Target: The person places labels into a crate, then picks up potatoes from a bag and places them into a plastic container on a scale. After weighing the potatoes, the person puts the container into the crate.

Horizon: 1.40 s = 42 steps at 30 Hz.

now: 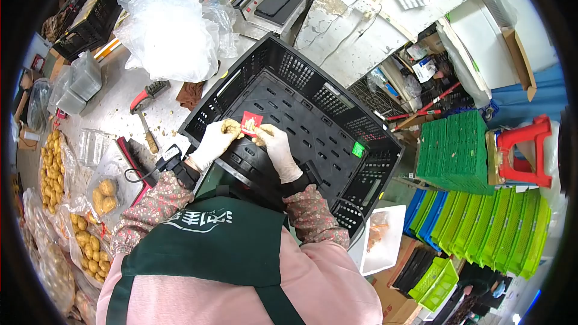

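Observation:
Both my hands wear white gloves with yellowish, soiled fingertips. Between them is a small red packet [251,121] with a pale printed pattern on its face. My left hand [220,139] pinches the packet's left edge, while the fingers of my right hand [276,146] close on its lower right corner. Beneath the packet lies a large black plastic crate [301,126] with slotted floor and perforated walls. A small bright green label [358,149] sits inside its right part. Dark bands with devices and a cable circle both my wrists.
Left on the worktop are a red-handled tool [149,95], a wooden-handled knife [147,134] and bags of potatoes [53,171]. White plastic bags [171,33] and a scale [280,0] stand beyond the crate. To the right are stacked green crates [451,150] and a red stool [525,150].

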Each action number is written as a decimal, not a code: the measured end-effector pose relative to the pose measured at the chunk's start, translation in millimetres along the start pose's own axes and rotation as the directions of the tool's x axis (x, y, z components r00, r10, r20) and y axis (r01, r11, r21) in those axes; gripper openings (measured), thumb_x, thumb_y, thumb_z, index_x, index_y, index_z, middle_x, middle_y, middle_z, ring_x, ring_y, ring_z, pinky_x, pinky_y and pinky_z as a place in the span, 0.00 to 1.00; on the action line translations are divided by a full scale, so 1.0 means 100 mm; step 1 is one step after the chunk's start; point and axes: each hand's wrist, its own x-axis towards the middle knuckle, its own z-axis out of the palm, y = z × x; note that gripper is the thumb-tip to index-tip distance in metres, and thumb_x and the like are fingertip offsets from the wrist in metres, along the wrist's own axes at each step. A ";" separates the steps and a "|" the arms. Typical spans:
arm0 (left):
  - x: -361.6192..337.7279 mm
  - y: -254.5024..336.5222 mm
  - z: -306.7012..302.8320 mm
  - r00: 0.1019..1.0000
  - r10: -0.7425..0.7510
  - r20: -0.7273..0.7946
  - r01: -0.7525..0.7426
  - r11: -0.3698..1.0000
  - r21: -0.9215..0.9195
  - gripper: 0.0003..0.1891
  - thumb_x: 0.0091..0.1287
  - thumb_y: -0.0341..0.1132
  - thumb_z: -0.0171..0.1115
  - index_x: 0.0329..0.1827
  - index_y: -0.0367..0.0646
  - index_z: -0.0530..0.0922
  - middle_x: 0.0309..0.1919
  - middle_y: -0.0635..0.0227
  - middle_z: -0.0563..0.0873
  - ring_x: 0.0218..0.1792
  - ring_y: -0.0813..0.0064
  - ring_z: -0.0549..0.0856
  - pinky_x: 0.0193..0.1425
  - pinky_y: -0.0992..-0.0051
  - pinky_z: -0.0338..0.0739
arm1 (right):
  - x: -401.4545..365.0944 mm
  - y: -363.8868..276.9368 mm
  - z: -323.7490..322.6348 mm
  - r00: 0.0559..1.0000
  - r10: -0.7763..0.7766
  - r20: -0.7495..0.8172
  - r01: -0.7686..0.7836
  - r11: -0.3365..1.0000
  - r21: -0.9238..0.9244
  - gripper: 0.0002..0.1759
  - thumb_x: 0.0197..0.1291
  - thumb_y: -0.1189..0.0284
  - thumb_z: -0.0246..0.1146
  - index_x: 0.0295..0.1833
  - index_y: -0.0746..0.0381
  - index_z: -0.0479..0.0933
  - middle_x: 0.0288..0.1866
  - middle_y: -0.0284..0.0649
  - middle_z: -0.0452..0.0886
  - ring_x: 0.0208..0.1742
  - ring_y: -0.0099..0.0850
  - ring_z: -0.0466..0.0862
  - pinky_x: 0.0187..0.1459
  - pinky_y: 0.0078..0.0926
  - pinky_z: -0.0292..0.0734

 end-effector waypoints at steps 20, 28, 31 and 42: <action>-0.01 0.06 -0.02 0.999 0.028 0.036 -0.032 0.992 0.120 0.04 0.64 0.23 0.58 0.37 0.33 0.80 0.30 0.69 0.86 0.33 0.84 0.81 0.41 0.81 0.76 | 0.04 0.11 -0.03 0.997 0.069 0.043 -0.072 0.995 0.068 0.10 0.67 0.73 0.60 0.47 0.69 0.80 0.35 0.35 0.84 0.33 0.19 0.81 0.37 0.18 0.77; 0.00 0.03 -0.02 0.999 0.024 0.034 -0.028 0.993 0.115 0.04 0.64 0.23 0.57 0.36 0.34 0.80 0.29 0.69 0.86 0.33 0.84 0.81 0.41 0.81 0.76 | 0.05 0.13 -0.02 0.994 0.098 0.048 -0.101 0.992 0.074 0.11 0.68 0.72 0.60 0.47 0.68 0.80 0.35 0.35 0.83 0.34 0.19 0.81 0.39 0.18 0.76; -0.01 0.06 -0.01 0.999 0.014 0.042 -0.018 0.996 0.085 0.04 0.64 0.22 0.57 0.37 0.34 0.80 0.30 0.69 0.85 0.33 0.84 0.81 0.42 0.81 0.76 | 0.03 0.08 -0.01 0.993 0.110 0.041 -0.112 0.992 0.065 0.12 0.69 0.71 0.58 0.48 0.69 0.80 0.36 0.37 0.84 0.35 0.21 0.81 0.40 0.19 0.76; -0.03 0.02 -0.03 0.998 0.067 0.014 -0.067 0.998 0.003 0.04 0.64 0.20 0.56 0.38 0.33 0.79 0.31 0.70 0.84 0.34 0.84 0.81 0.44 0.81 0.76 | 0.23 0.54 -2.23 0.655 -0.359 -0.665 -0.287 0.696 -0.659 0.17 0.56 0.63 0.62 0.42 0.66 0.84 0.35 0.56 0.86 0.38 0.50 0.86 0.44 0.39 0.79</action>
